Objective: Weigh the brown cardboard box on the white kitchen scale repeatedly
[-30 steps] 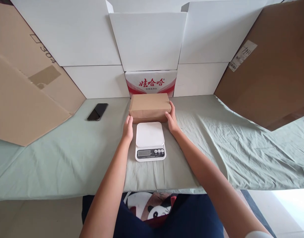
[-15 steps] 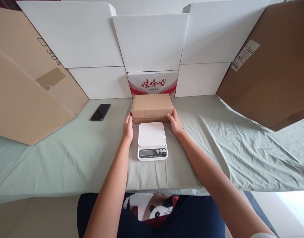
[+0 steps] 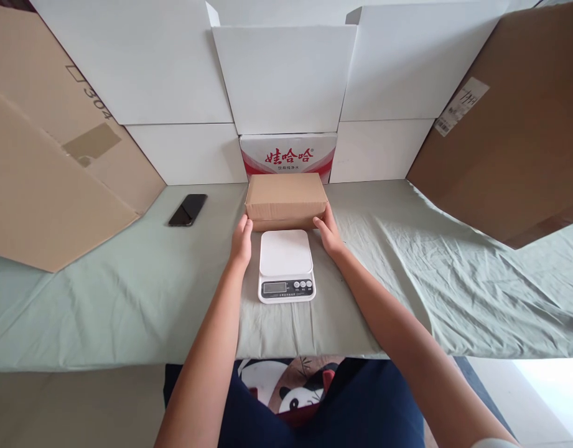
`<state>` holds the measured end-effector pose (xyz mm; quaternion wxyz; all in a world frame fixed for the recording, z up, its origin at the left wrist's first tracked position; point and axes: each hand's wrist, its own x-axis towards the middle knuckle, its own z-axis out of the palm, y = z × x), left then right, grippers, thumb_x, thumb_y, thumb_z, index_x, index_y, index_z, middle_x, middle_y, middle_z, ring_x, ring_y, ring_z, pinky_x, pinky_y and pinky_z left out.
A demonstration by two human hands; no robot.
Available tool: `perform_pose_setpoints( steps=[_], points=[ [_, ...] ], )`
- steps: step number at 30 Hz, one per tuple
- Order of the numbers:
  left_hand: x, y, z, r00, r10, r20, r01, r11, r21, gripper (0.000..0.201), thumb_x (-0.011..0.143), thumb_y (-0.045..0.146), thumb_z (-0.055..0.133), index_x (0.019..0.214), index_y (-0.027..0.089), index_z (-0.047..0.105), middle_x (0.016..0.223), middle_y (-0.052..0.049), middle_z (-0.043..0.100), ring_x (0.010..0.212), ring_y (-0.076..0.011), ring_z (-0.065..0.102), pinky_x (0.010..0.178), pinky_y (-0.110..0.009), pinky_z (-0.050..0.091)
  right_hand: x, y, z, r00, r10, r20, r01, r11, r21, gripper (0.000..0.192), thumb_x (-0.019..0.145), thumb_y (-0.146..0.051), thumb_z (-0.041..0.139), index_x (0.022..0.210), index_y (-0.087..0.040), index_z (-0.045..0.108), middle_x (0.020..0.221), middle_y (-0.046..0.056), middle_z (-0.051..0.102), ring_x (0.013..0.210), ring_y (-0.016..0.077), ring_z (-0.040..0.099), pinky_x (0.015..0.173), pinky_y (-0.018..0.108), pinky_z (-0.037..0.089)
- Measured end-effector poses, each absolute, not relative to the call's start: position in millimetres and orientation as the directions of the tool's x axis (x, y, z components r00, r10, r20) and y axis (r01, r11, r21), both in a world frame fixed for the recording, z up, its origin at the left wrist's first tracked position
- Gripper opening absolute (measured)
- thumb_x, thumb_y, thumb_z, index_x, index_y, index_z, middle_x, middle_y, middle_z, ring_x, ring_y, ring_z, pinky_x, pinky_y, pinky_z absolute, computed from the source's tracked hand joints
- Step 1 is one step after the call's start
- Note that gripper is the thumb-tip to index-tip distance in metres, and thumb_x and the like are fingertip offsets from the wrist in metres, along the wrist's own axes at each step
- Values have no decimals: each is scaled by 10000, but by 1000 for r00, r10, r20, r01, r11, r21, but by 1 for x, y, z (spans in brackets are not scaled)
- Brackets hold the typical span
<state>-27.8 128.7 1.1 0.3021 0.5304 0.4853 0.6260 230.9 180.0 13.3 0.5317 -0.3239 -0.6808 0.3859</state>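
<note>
Gripping the brown box (image 3: pixel 286 196) at both ends; left hand (image 3: pixel 242 239) and right hand (image 3: pixel 329 233), fingers closed on it.

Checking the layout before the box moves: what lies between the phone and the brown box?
In the head view, only bare green cloth lies between the phone and the brown box.

Behind the brown box (image 3: pixel 286 198) a red-and-white carton (image 3: pixel 288 155) and a wall of white boxes (image 3: pixel 286 81) close off the far side, and the white scale (image 3: pixel 286 264) stands just in front of it. Leaning brown cardboard sheets (image 3: pixel 48 162) hem in both flanks, the left one near a dark phone (image 3: pixel 188 210). The green cloth (image 3: pixel 407 280) lies open to either side of the scale, wider on the right.
</note>
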Motion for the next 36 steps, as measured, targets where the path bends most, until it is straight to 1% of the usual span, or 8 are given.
perform_pose_setpoints(
  steps=[4, 8, 15, 18, 22, 26, 30, 36],
  points=[
    [-24, 107, 20, -248, 826, 506, 165, -479, 862, 654, 969, 656, 474, 1450, 223, 566, 1482, -134, 617, 1471, -313, 492, 1220, -464, 382, 231, 171, 14, -222, 766, 603, 48, 626, -778, 891, 944, -676, 506, 1659, -362, 77, 1782, -45, 83, 1665, 244, 90, 1363, 473, 202],
    [-16, 65, 28, -265, 779, 568, 176, -541, 823, 708, 956, 678, 472, 1476, 203, 539, 1499, -158, 595, 1447, -340, 516, 1198, -461, 410, 238, 137, 17, -208, 727, 655, 108, 682, -723, 887, 944, -667, 526, 1655, -383, 79, 1782, -37, 73, 1665, 275, 82, 1370, 512, 157],
    [-7, -6, 4, -305, 839, 451, 108, -441, 891, 783, 918, 681, 519, 1517, 177, 519, 1524, -180, 576, 1520, -380, 422, 1263, -511, 328, 253, 66, 6, -181, 815, 550, 122, 574, -810, 828, 968, -617, 518, 1648, -418, 91, 1768, -38, 116, 1660, 306, 94, 1365, 597, 126],
    [-6, -15, 0, -340, 849, 405, 89, -400, 912, 800, 900, 704, 529, 1502, 177, 541, 1528, -183, 573, 1526, -390, 409, 1276, -535, 297, 253, 56, 5, -171, 831, 530, 129, 552, -824, 832, 960, -636, 509, 1651, -400, 109, 1748, -3, 188, 1645, 321, 155, 1356, 602, 165],
    [-3, -14, 3, -338, 864, 372, 73, -370, 926, 806, 907, 708, 519, 1511, 175, 533, 1528, -185, 576, 1524, -390, 411, 1261, -528, 331, 251, 56, 9, -158, 844, 512, 149, 533, -833, 817, 961, -639, 500, 1650, -377, 146, 1693, 51, 296, 1599, 340, 257, 1324, 600, 240],
    [-3, -13, 5, -334, 870, 362, 84, -355, 931, 777, 925, 689, 506, 1516, 185, 530, 1527, -175, 581, 1519, -382, 422, 1259, -519, 338, 250, 58, 12, -156, 852, 500, 135, 520, -843, 766, 968, -628, 497, 1634, -410, 186, 1684, 50, 301, 1550, 354, 338, 1279, 604, 323],
    [-4, -13, 4, -342, 866, 366, 82, -360, 929, 768, 925, 683, 517, 1511, 187, 537, 1525, -173, 584, 1504, -378, 446, 1237, -506, 378, 249, 57, 13, -153, 842, 517, 116, 535, -837, 733, 973, -609, 502, 1621, -429, 211, 1691, 36, 286, 1551, 358, 328, 1269, 619, 329],
    [-4, -13, 3, -349, 862, 368, 79, -365, 928, 744, 934, 659, 519, 1521, 200, 528, 1532, -156, 583, 1509, -364, 443, 1241, -491, 375, 248, 56, 14, -153, 846, 511, 125, 529, -839, 731, 964, -624, 500, 1612, -400, 247, 1653, 65, 356, 1558, 366, 309, 1254, 619, 351]
  ],
)
